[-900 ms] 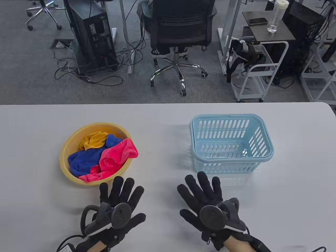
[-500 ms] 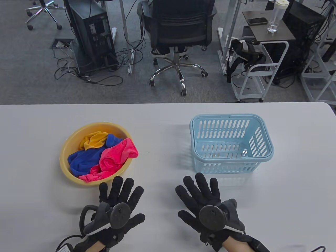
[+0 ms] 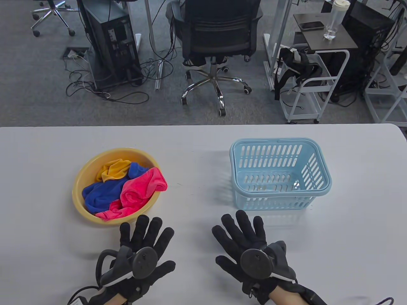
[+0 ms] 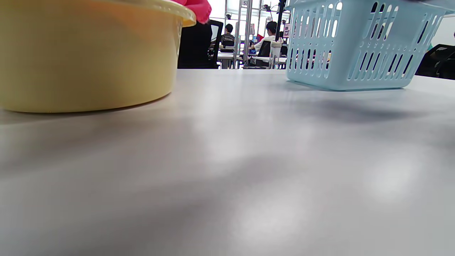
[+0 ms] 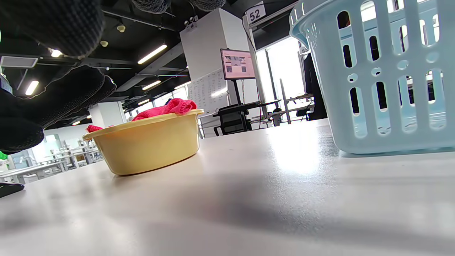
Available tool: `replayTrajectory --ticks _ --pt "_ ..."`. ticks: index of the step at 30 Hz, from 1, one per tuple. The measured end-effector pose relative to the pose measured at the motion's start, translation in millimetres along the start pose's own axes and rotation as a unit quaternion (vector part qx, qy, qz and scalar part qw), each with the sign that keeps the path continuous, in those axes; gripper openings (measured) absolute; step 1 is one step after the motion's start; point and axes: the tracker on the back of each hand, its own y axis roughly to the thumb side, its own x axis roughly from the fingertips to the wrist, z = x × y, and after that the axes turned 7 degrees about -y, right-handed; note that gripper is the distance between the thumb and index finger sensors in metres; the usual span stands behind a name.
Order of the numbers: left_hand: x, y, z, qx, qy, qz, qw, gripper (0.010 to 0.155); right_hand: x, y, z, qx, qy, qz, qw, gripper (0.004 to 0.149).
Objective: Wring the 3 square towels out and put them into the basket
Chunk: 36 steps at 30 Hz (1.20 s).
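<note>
A yellow basin (image 3: 80, 181) on the table's left holds three crumpled towels: pink (image 3: 140, 189), blue (image 3: 101, 193) and yellow (image 3: 114, 169). The light blue slotted basket (image 3: 318, 190) stands empty on the right. My left hand (image 3: 144, 241) lies flat with spread fingers just in front of the basin, holding nothing. My right hand (image 3: 241, 236) lies flat with spread fingers in front of the basket's left corner, also holding nothing. The left wrist view shows the basin wall (image 4: 85, 57) and the basket (image 4: 355, 46). The right wrist view shows the pink towel (image 5: 167, 107) over the basin rim (image 5: 142, 122) and the basket (image 5: 384, 78).
The white table (image 3: 197, 159) ends at a far edge, with an office chair (image 3: 219, 41), a computer tower (image 3: 111, 41) and a white cart (image 3: 311, 82) on the floor beyond.
Both hands have slid slightly toward the near edge, the right one also a little leftward. Towels, basin and basket have not moved.
</note>
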Motion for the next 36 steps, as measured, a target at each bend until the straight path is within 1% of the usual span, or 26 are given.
replayTrajectory --ticks 4,6,8,11,13,15,18,20,21,22,24,25,28,30,31,33,34,35,36 --pt "1.8 1.4 0.9 0.025 -0.028 -0.022 0.999 0.087 1.3 0.8 -1.7 -0.001 0.001 -0.003 1.0 0.076" --pt "2.6 4.2 1.5 0.026 -0.043 -0.018 0.999 0.087 2.5 1.9 -3.6 -0.005 -0.001 -0.004 1.0 0.076" --pt "3.6 6.7 8.2 0.034 -0.025 -0.025 0.999 0.086 3.5 3.1 -5.4 -0.007 -0.006 -0.008 1.0 0.076" --pt "3.2 4.5 28.4 0.033 -0.003 -0.015 0.999 0.085 4.4 3.6 -6.9 -0.004 -0.011 -0.008 1.0 0.076" --pt "0.1 -5.1 53.7 0.043 0.017 -0.003 0.999 0.084 4.8 3.7 -7.7 -0.006 -0.017 -0.009 1.0 0.076" --pt "-6.0 -16.7 73.7 0.061 0.028 0.012 0.998 0.083 5.1 3.5 -7.9 -0.004 -0.017 -0.008 1.0 0.076" --pt "-27.4 -47.2 110.2 0.09 0.034 0.064 0.993 0.081 5.8 3.5 -8.0 -0.006 -0.017 -0.008 1.0 0.076" --pt "-46.2 -68.5 124.6 0.096 0.024 0.112 0.989 0.081 6.6 3.6 -8.6 -0.007 -0.017 -0.009 1.0 0.076" --pt "-53.0 -75.5 127.6 0.097 0.017 0.127 0.987 0.081 6.8 3.5 -8.7 -0.007 -0.017 -0.01 1.0 0.076" --pt "-64.7 -85.5 129.8 0.098 0.008 0.15 0.984 0.081 7.3 3.4 -9.0 -0.008 -0.017 -0.01 1.0 0.076" --pt "-85.2 -99.9 127.9 0.098 -0.01 0.169 0.981 0.079 8.0 3.1 -9.4 -0.009 -0.015 -0.009 1.0 0.076" --pt "-95.8 -106.1 124.0 0.1 -0.034 0.183 0.978 0.077 8.2 2.8 -9.4 -0.011 -0.014 -0.01 1.0 0.076" --pt "-114.4 -115.3 110.0 0.079 -0.106 0.219 0.967 0.076 8.8 2.8 -9.6 -0.013 -0.011 -0.012 1.0 0.076" --pt "-119.8 -117.5 102.2 0.058 -0.132 0.237 0.961 0.079 9.2 3.1 -9.7 -0.012 -0.009 -0.013 1.0 0.076" --pt "-121.7 -118.4 99.3 0.047 -0.137 0.248 0.958 0.082 9.3 3.3 -9.8 -0.011 -0.009 -0.014 1.0 0.076" --pt "-126.3 -122.3 93.8 0.023 -0.136 0.268 0.953 0.078 9.5 3.5 -9.9 -0.011 -0.007 -0.014 1.0 0.076" --pt "-128.2 -124.5 92.2 0.017 -0.132 0.276 0.952 0.074 9.6 3.6 -9.9 -0.011 -0.006 -0.014 1.0 0.076" --pt "-128.9 -125.6 92.0 0.02 -0.116 0.275 0.954 0.067 9.8 3.6 -10.1 -0.011 -0.007 -0.013 1.0 0.076" --pt "-128.8 -126.6 93.5 0.021 -0.086 0.271 0.959 0.059 9.9 3.5 -10.3 -0.011 -0.007 -0.012 1.0 0.076"
